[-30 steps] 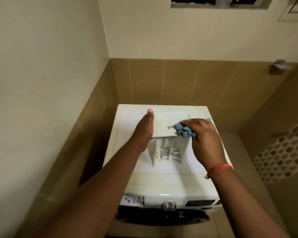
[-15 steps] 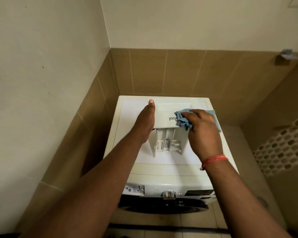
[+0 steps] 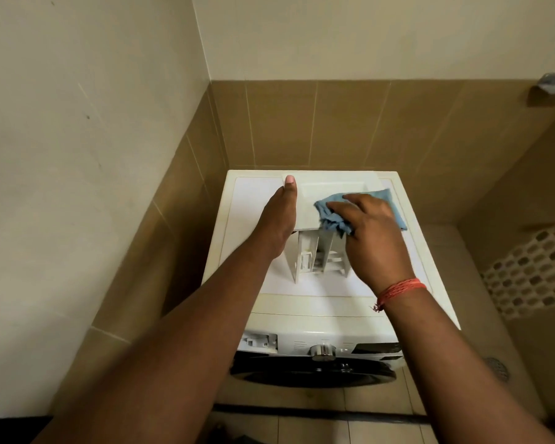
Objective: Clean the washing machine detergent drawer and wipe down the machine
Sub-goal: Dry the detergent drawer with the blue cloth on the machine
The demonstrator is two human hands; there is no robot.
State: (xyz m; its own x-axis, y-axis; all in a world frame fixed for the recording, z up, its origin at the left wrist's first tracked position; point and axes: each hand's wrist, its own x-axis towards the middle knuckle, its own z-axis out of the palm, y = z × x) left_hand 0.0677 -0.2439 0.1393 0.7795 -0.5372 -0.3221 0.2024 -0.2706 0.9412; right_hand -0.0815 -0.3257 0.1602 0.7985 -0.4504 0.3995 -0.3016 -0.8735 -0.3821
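Cream walls (image 3: 93, 123) above brown tiles (image 3: 302, 123), tiled floor (image 3: 446, 251).

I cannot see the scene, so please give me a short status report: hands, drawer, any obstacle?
Left hand steadies detergent drawer on top of washing machine. Right hand presses blue cloth on drawer front. No obstacle visible.

Your forearms are bare, no sleeves in view. Your right wrist carries a red-orange thread band (image 3: 401, 288), wound several turns, with a short frayed tail hanging at the inner side.
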